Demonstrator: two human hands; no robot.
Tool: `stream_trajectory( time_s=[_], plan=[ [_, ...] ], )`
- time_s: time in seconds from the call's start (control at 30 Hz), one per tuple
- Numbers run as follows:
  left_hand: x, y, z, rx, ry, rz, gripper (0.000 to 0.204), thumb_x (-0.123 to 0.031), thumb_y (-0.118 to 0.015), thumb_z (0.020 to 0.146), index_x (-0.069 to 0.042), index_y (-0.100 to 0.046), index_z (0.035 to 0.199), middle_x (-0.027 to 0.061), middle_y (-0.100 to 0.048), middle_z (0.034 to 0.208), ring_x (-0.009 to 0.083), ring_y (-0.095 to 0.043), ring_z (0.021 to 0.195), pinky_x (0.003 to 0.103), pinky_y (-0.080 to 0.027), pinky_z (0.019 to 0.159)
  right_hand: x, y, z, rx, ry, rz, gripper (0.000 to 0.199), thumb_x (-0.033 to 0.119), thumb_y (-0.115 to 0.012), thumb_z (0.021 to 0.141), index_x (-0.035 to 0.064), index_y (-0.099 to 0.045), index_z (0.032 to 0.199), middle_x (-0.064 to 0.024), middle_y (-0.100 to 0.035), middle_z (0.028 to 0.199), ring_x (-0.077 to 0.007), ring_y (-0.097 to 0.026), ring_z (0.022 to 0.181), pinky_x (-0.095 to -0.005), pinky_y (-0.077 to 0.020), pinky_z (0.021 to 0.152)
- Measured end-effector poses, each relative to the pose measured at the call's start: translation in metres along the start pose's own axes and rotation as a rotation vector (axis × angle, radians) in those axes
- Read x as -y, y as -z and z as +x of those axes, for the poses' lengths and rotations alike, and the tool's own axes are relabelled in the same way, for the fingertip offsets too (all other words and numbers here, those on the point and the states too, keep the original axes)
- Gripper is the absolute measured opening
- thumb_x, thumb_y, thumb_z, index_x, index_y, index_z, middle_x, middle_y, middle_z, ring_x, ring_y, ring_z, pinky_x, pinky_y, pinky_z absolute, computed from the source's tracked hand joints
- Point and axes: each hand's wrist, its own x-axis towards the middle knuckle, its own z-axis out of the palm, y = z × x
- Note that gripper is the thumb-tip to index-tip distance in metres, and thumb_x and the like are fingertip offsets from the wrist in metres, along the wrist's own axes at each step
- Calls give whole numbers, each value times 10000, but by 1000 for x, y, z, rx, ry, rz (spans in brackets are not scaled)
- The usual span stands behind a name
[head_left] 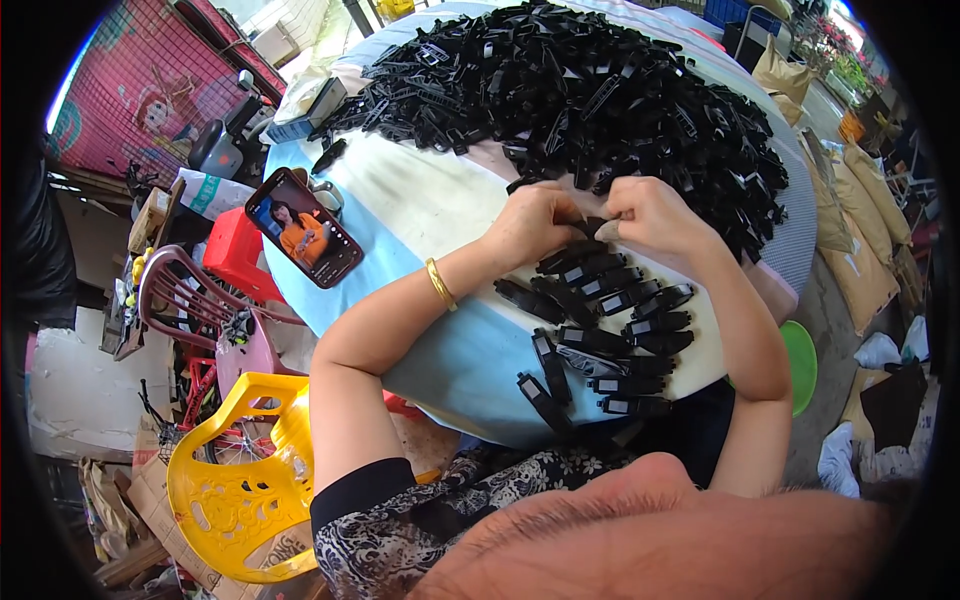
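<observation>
Two hands are at work, the left hand (535, 225) and the right hand (655, 215), pinching one small black plastic piece (597, 226) between them. Near the front edge of the one round table (420, 205) lie roughly sixteen separate black plastic clips (610, 320) in loose rows, while the single big heap of black parts (590, 95) behind holds far too many to count. There is one smartphone (303, 240), one gold bangle (440, 284), one yellow plastic chair (240, 480) and one red stool (235, 255).

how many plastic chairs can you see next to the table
3, all left of the table: a yellow chair lowest, a pink chair above it, and a red one by the phone. Clutter may hide more.
</observation>
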Motion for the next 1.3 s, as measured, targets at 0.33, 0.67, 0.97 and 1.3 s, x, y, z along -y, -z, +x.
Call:
stream_trajectory(
  time_s=[0.33,0.67,0.97,1.3],
  plan=[
    [-4,-13,14,-154,-36,37,251,-150,-697,750,-46,-660,975,136,-584,882,311,-601,826,377,-502,738,-17,-4,1,-202,52,-197,225,15,-582,693,53,-676,895,-77,-614,884,-275,-564,900,-360,-488,767],
    [1,-17,25,-26,-197,364,296,-135,-663,722,-28,-596,990,141,-592,960,317,-560,994,405,-479,811,-19,24,-17,7,-248,-391,137,147,-671,662,70,-695,772,-132,-649,747,-306,-646,777,-408,-516,695],
    [-1,-13,4,-47,-86,146,350,-108,-540,848,-42,-580,1189,183,-633,757,369,-618,692,398,-504,660,-7,-2,-14,-101,-112,-406,170,167,-680,685,22,-666,773,-165,-642,716,-331,-645,705,-417,-517,648],
    [3,3,9,17,-58,207,252,-119,-692,719,-86,-688,969,125,-574,860,340,-555,913,387,-484,786,-1,-15,-2,-206,-178,906,362,-23,-594,711,1,-611,1072,-52,-629,858,-95,-576,699,-249,-483,665]
  ],
)
